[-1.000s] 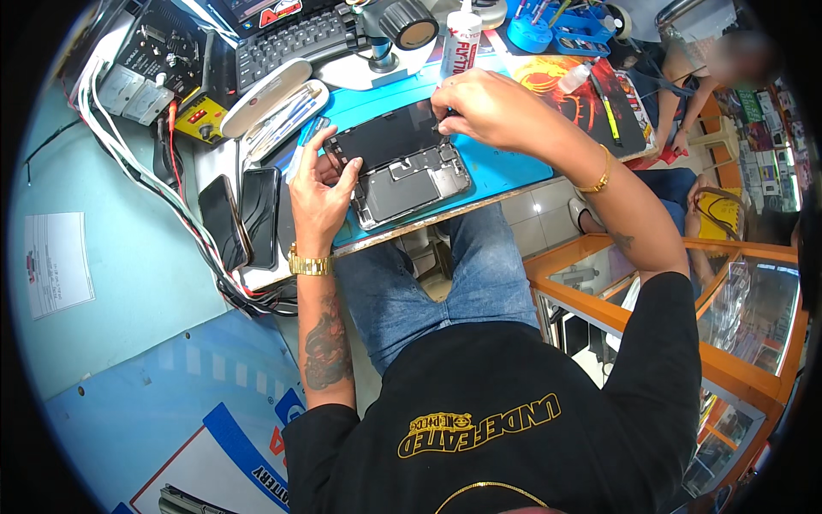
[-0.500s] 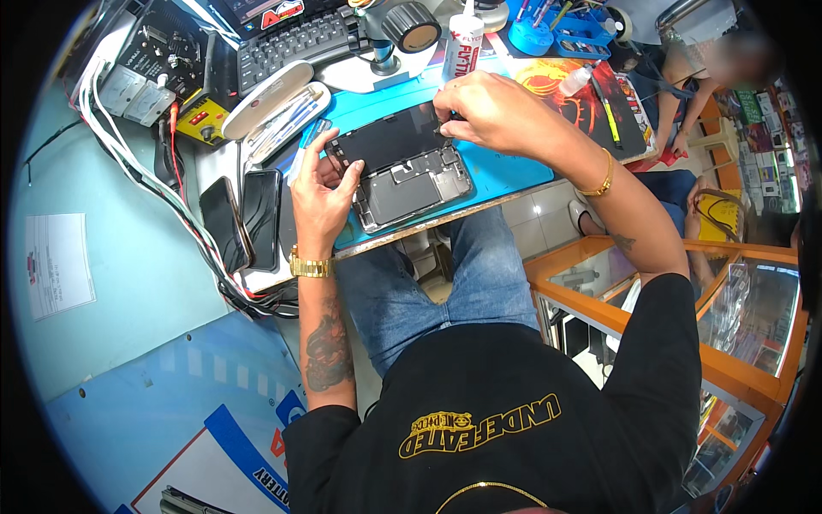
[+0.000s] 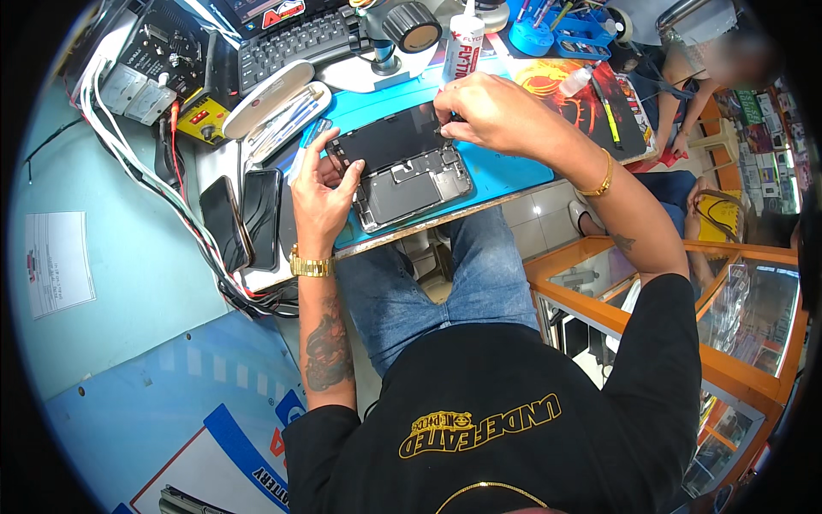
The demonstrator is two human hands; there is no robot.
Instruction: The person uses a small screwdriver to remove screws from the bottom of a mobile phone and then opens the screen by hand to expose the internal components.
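Note:
An opened phone (image 3: 409,199) lies on the blue work mat (image 3: 514,163), its inside with a dark battery facing up. Its dark screen panel (image 3: 390,141) is folded out along the far side, and small parts show along the seam. My left hand (image 3: 324,193) grips the left end of the phone, thumb near the seam and fingers around the panel's left edge. At the panel's right end, my right hand (image 3: 479,110) is closed in a pinch on its edge; the fingertips partly hide that corner.
A white bottle (image 3: 463,47) stands just beyond my right hand. Two dark phones (image 3: 261,218) lie at the left beside a pen-filled case (image 3: 282,120). Behind are a keyboard (image 3: 295,51), a microscope base (image 3: 385,77) and a blue tool holder (image 3: 531,36). Another person sits at the far right.

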